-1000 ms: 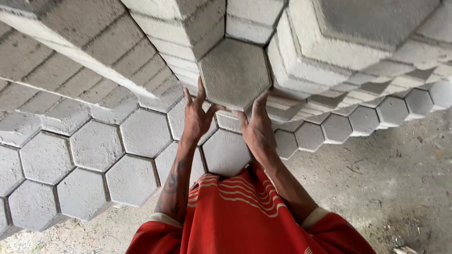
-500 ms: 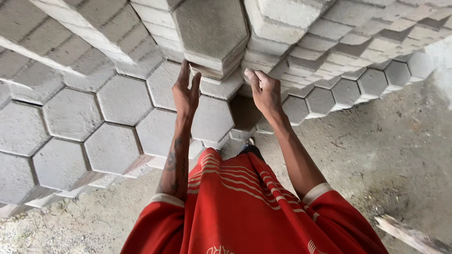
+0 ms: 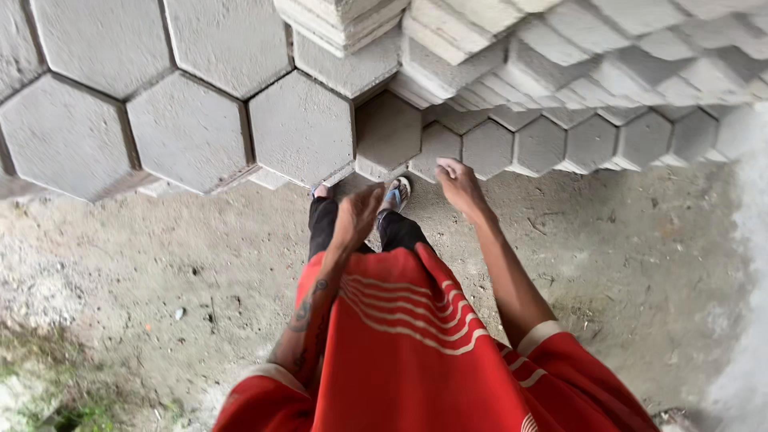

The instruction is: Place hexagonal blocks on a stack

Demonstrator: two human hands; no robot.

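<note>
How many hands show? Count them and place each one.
2. The left hand hangs empty above the dark trouser legs; the right hand, empty too, is above the ground before the hexagonal blocks. None looks hidden.

A red shirt [image 3: 408, 344] with pale stripes, black trousers [image 3: 396, 230], a blue-strapped sandal [image 3: 395, 194].

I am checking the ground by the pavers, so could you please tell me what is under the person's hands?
Under the left hand are dark trousers. Under the right hand lies bare sandy ground. The red shirt hides the ground below it.
</note>
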